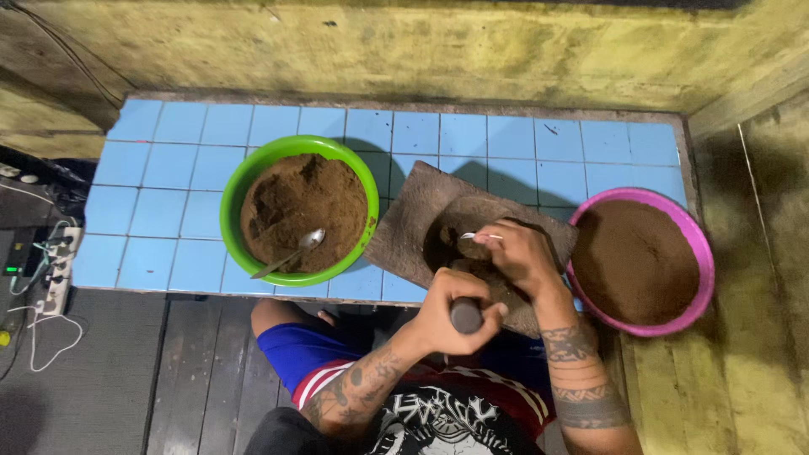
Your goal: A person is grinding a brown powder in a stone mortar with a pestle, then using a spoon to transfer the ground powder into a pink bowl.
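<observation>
Left fingers (pixel 472 297) wrapped round dark pestle (pixel 466 315), right fingers (pixel 497 238) pinching spoon (pixel 468 237) in stone mortar (pixel 404 227), brown powder in green bowl (pixel 240 181)

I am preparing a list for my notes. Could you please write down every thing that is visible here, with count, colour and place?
Green bowl: one, holds brown powder, counter left.
Spoon: one, silver, lying in the green bowl.
Stone slab: one, grey-brown, counter middle.
Pink bowl: one, holds brown powder, counter right.
Tiled counter: one, light blue.
Power strip: one, white, with cables, floor far left.
Left hand: grips a dark handle.
Right hand: holds a small spoon over the slab.
</observation>
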